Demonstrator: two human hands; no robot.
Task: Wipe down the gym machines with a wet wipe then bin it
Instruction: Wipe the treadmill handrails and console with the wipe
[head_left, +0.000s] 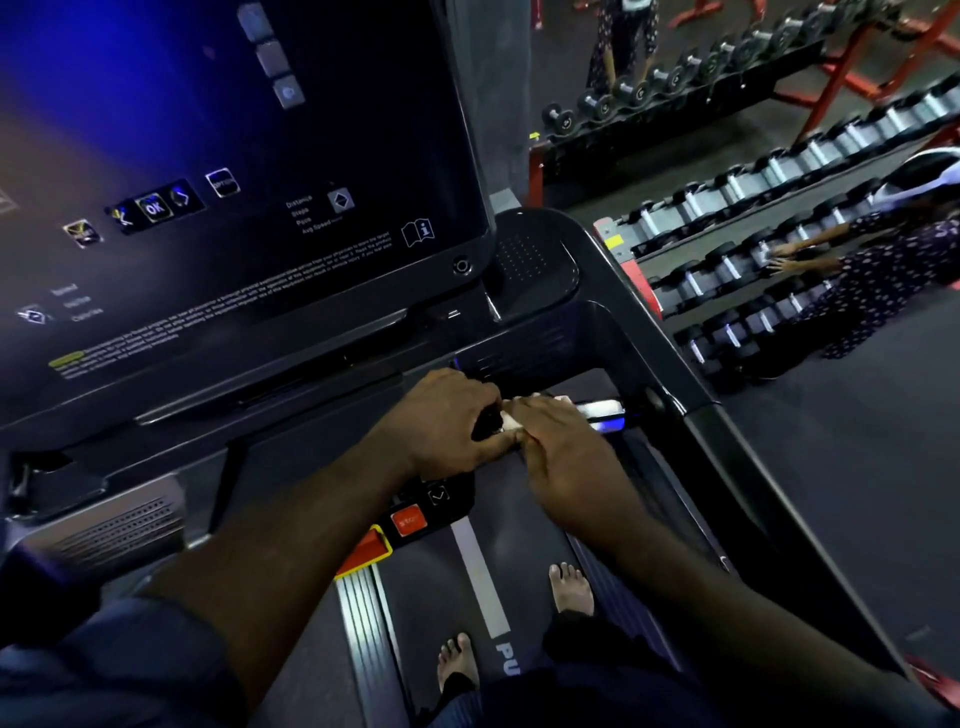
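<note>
Item: treadmill (597, 332), wiping step in hand.
- Left hand (441, 421): curled round dark grip (485, 427).
- Right hand (563, 447): fingers straight, pressing wet wipe (517, 413) onto handlebar (602, 410).
- Next: likely slide wipe along bar, keeping pressure.
- Binning not yet done.

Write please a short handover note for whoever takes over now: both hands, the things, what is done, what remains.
Left hand: grips the dark treadmill handlebar.
Right hand: lies flat on the white wet wipe, pressing it onto that bar.
Done: wiping is under way; how much is clean cannot be told.
Left: finish the bar and the large black console, then bin the wipe; no bin in view.
</note>
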